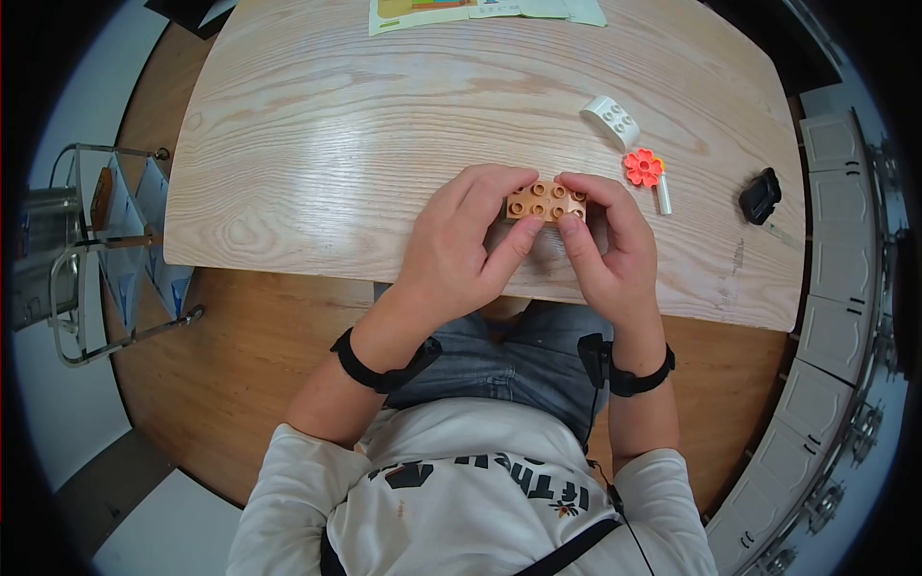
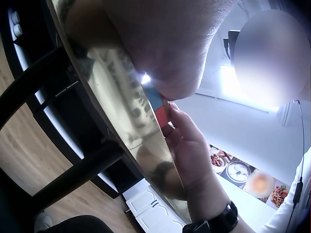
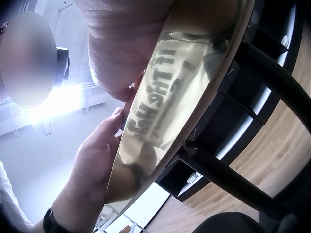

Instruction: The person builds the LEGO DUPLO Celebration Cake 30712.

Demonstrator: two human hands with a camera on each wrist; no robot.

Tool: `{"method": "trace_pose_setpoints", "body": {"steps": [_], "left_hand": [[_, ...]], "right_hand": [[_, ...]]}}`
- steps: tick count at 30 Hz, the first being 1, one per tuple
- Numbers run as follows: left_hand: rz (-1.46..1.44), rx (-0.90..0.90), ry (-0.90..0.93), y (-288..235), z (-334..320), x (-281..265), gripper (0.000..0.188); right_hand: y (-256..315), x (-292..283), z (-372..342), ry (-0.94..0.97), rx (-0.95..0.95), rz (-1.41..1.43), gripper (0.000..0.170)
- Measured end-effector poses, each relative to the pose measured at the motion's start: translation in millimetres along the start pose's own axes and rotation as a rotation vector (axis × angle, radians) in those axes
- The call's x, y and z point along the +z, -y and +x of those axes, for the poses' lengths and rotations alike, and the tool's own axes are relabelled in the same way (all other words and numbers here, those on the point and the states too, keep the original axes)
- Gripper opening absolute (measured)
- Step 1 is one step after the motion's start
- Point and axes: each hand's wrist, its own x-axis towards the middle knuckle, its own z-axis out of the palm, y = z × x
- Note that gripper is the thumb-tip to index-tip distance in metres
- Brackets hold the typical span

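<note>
Tan studded block (image 1: 548,202): between the two hands at the near side of the tabletop (image 1: 307,173), studs up; I count eight. I cannot confirm whether its underside touches the surface.
Left hand (image 1: 461,235): grasping the block's left end, thumb at the near edge, forefinger at the far corner.
Right hand (image 1: 619,250): grasping the right end likewise, thumb near, forefinger far.
Underside: the left wrist view shows me a blue patch (image 2: 154,97) and a red patch (image 2: 163,116) between the hands; I cannot tell whether they belong to the block.
White curved brick (image 1: 611,121): lying beyond the right hand, apart from the block.
Coral flower (image 1: 642,167): near the white brick, a white stick (image 1: 664,195) close beside it; whether those two are joined, I cannot establish.
Printed sheet (image 1: 432,17): at the far side, cut off by my frame.
Block work done: the block is taken up in a two-handed grip.
Pieces left: brick, flower and stick stand apart from the block; I judge assembly incomplete, with these pieces not yet used.
</note>
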Motion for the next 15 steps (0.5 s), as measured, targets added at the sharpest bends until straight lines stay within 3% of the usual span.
{"method": "trace_pose_setpoints", "body": {"steps": [15], "left_hand": [[-0.018,-0.003,-0.01,1.3,-0.3,1.6,0.04]], "right_hand": [[2.1,-0.3,0.8,0.002,0.003,0.003,0.034]]}}
